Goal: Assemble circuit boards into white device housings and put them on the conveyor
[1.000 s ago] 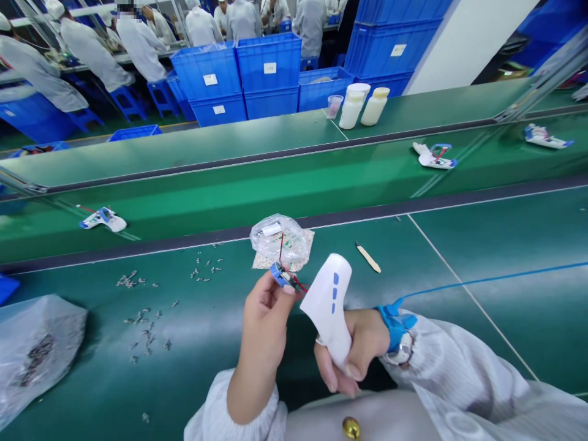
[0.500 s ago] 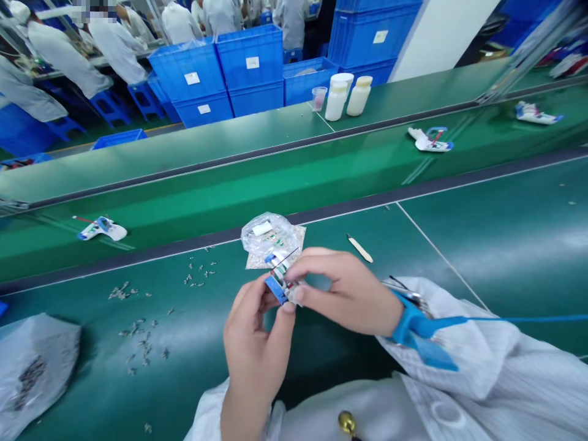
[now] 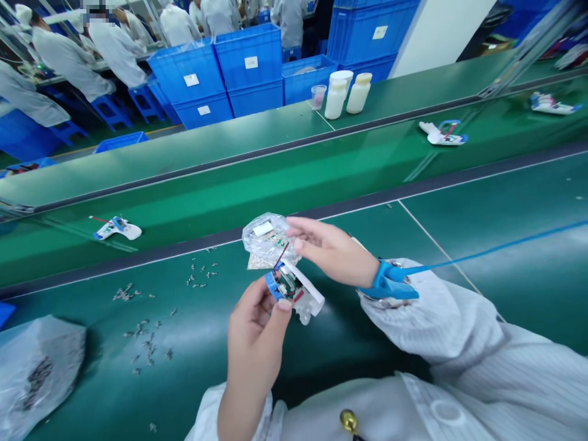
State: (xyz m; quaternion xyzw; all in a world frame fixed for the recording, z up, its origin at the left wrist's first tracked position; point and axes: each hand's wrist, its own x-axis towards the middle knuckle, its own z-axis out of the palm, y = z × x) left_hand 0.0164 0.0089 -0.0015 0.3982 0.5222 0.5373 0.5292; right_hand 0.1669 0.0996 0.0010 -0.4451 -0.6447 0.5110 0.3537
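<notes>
My left hand (image 3: 257,334) pinches a white and blue plastic device housing (image 3: 311,293) between thumb and fingers. Inside the housing a circuit board (image 3: 288,283) is exposed, and a dark red wire sticks up from it. My right hand (image 3: 328,248) is apart from the housing, above and to its right, with fingers stretched out and nothing visible in them. Just beyond the fingertips lies a clear plastic bag (image 3: 261,236) with small green and pale parts. A blue wrist strap (image 3: 390,280) with a cord circles my right wrist.
Small metal parts (image 3: 147,346) lie scattered on the green bench at left, beside a plastic bag (image 3: 55,349) of similar parts. Similar housings (image 3: 120,228) sit on the green belt (image 3: 220,190) beyond. White bottles (image 3: 336,98) stand farther back; blue crates (image 3: 250,61) and people are behind.
My right hand has let go of the housing and moved up towards the clear bag, its fingers straightening. The left hand keeps the housing, now more exposed. Housings on the belt have shifted right.
</notes>
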